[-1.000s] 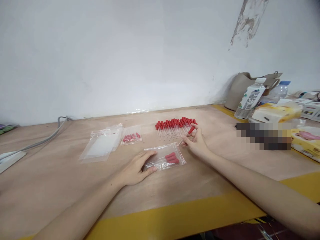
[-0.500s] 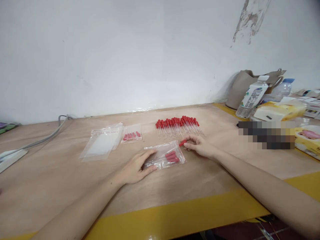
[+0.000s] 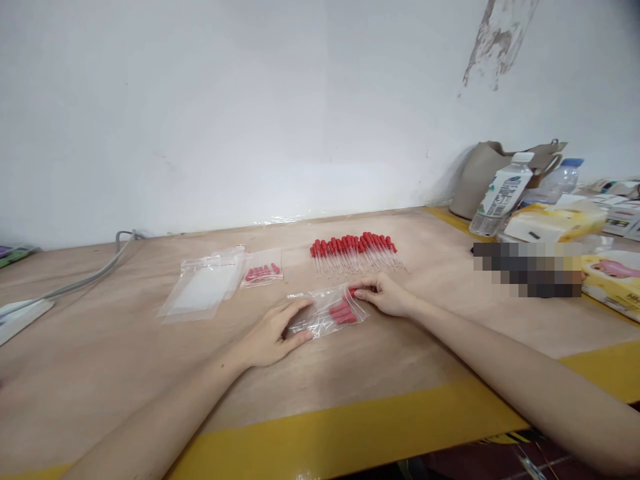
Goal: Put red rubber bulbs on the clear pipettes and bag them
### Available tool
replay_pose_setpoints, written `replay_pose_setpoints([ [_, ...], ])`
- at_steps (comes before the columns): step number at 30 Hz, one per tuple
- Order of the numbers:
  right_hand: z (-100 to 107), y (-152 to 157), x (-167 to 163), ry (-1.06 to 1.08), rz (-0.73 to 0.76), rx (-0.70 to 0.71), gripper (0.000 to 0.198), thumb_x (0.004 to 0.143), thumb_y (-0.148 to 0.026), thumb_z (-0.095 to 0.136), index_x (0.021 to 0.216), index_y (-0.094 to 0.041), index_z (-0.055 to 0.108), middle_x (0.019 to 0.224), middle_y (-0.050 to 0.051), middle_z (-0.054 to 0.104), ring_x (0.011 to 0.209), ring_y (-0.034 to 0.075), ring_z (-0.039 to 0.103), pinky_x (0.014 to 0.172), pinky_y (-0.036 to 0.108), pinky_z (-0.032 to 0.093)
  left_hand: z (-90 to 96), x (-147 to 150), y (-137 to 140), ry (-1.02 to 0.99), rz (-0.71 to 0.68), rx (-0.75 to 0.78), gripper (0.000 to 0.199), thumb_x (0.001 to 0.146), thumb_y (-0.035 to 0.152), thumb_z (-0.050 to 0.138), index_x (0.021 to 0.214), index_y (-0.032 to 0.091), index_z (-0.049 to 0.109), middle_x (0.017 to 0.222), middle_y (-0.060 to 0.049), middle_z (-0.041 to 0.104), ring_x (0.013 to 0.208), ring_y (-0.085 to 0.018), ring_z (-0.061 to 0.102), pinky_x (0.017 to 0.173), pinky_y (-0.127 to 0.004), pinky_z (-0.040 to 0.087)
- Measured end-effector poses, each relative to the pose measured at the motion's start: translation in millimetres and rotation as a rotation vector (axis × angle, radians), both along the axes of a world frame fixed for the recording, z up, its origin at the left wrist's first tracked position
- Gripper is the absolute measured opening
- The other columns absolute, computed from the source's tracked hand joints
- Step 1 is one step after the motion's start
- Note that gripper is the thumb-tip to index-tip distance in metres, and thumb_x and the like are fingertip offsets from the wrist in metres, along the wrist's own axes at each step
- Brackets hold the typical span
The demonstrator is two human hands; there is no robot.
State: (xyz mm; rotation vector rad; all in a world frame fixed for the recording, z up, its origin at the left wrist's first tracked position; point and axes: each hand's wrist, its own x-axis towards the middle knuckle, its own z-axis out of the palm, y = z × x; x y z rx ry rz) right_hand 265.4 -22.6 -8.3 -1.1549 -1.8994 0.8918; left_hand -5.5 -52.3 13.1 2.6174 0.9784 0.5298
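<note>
A clear zip bag [image 3: 320,313] lies flat on the table with several red-bulbed droppers [image 3: 343,313] inside. My left hand [image 3: 274,333] rests on its left end, fingers and thumb spread apart along the two edges. At the bag's right-hand mouth, my right hand [image 3: 383,294] pinches another dropper [image 3: 352,292] by its red bulb. That dropper's stem points left into the bag; its tip is hard to make out. Behind the hands lies a row of loose droppers [image 3: 353,247], red bulbs toward the wall and clear stems toward me.
To the left lie a filled zip bag [image 3: 263,272] with red bulbs showing and a stack of flat clear bags [image 3: 203,287]. A grey cable [image 3: 95,275] runs along the left. On the right stand a bottle [image 3: 501,193], a grey bag [image 3: 475,177] and yellow tissue packs [image 3: 550,223].
My right hand has moved left, bringing the pinched dropper's bulb from just outside the bag's mouth into it. The mouth now bulges up around it. My left hand stays in place.
</note>
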Motion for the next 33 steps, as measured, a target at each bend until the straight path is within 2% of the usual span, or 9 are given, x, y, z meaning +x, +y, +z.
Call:
replay_pose_setpoints([
  [5, -3, 1, -3, 0.038, -0.113, -0.016, 0.017, 0.068, -0.031, 0.062, 0.074, -0.015, 0.065, 0.072, 0.003, 0.066, 0.066, 0.015, 0.06, 0.062, 0.027, 0.047, -1.3, 0, 0, -0.003, -0.004, 0.012, 0.047, 0.083, 0.039, 0.047, 0.127, 0.024, 0.037, 0.125, -0.008, 0.048, 0.112, -0.023, 0.046, 0.093, -0.041, 0.039],
  [8, -7, -1, -8, -0.031, -0.154, 0.048, 0.016, 0.069, -0.031, 0.06, 0.067, -0.015, 0.062, 0.064, 0.001, 0.062, 0.059, 0.013, 0.055, 0.055, 0.024, 0.042, -0.3, 1, 0, 0.0, -0.011, 0.0, 0.047, 0.084, 0.039, 0.047, 0.127, 0.024, 0.036, 0.125, -0.008, 0.048, 0.111, -0.023, 0.047, 0.093, -0.04, 0.04],
  [12, -10, -4, -14, -0.095, -0.091, 0.156, 0.019, 0.075, -0.027, 0.052, 0.062, -0.016, 0.06, 0.064, 0.0, 0.058, 0.058, 0.011, 0.05, 0.053, 0.022, 0.039, 1.4, 2, 0, 0.005, -0.01, -0.016, 0.047, 0.084, 0.038, 0.046, 0.128, 0.023, 0.036, 0.124, -0.008, 0.049, 0.111, -0.022, 0.047, 0.093, -0.04, 0.039],
  [15, -10, -3, -12, -0.068, -0.096, 0.128, 0.017, 0.076, -0.026, 0.049, 0.071, -0.015, 0.062, 0.067, 0.001, 0.06, 0.059, 0.012, 0.051, 0.055, 0.023, 0.04, 0.9, 2, 0, 0.005, -0.018, -0.01, 0.046, 0.084, 0.037, 0.047, 0.126, 0.023, 0.037, 0.125, -0.008, 0.048, 0.113, -0.022, 0.045, 0.096, -0.039, 0.037],
  [20, -12, 14, 0, -0.042, -0.35, 0.137, 0.016, 0.071, -0.026, 0.055, 0.081, -0.015, 0.059, 0.071, 0.003, 0.062, 0.061, 0.012, 0.053, 0.058, 0.024, 0.043, -0.1, 2, 1, -0.028, -0.04, -0.019, 0.033, 0.084, 0.036, 0.047, 0.113, 0.021, 0.045, 0.121, -0.008, 0.05, 0.113, -0.022, 0.046, 0.094, -0.038, 0.038],
  [23, -7, 34, 7, -0.153, -0.499, 0.208, 0.014, 0.069, -0.022, 0.056, 0.081, -0.015, 0.058, 0.076, 0.004, 0.063, 0.066, 0.013, 0.056, 0.063, 0.024, 0.044, 1.1, 2, 0, -0.048, -0.017, -0.043, 0.027, 0.082, 0.037, 0.048, 0.104, 0.021, 0.045, 0.121, -0.009, 0.05, 0.11, -0.022, 0.047, 0.091, -0.038, 0.04],
  [27, 6, 65, 5, -0.331, -0.665, 0.231, 0.01, 0.069, -0.024, 0.055, 0.071, -0.016, 0.06, 0.074, 0.005, 0.064, 0.072, 0.016, 0.058, 0.07, 0.026, 0.043, 3.3, 2, -1, -0.044, -0.008, -0.071, 0.023, 0.082, 0.037, 0.049, 0.098, 0.021, 0.044, 0.121, -0.008, 0.05, 0.108, -0.021, 0.048, 0.089, -0.037, 0.04],
  [30, 13, 84, -2, -0.386, -0.729, 0.191, 0.013, 0.067, -0.027, 0.057, 0.065, -0.016, 0.061, 0.073, 0.006, 0.065, 0.076, 0.019, 0.059, 0.07, 0.027, 0.043, 4.2, 2, -1, -0.042, -0.008, -0.077, 0.022, 0.082, 0.037, 0.049, 0.097, 0.021, 0.043, 0.12, -0.008, 0.05, 0.106, -0.021, 0.049, 0.088, -0.037, 0.04],
  [33, 16, 98, -9, -0.4, -0.741, 0.138, 0.012, 0.062, -0.026, 0.06, 0.058, -0.015, 0.061, 0.066, 0.008, 0.064, 0.069, 0.021, 0.06, 0.064, 0.028, 0.043, 4.4, 1, -1, -0.036, -0.005, -0.077, 0.022, 0.082, 0.037, 0.049, 0.096, 0.021, 0.042, 0.12, -0.007, 0.05, 0.105, -0.021, 0.049, 0.087, -0.036, 0.04],
])
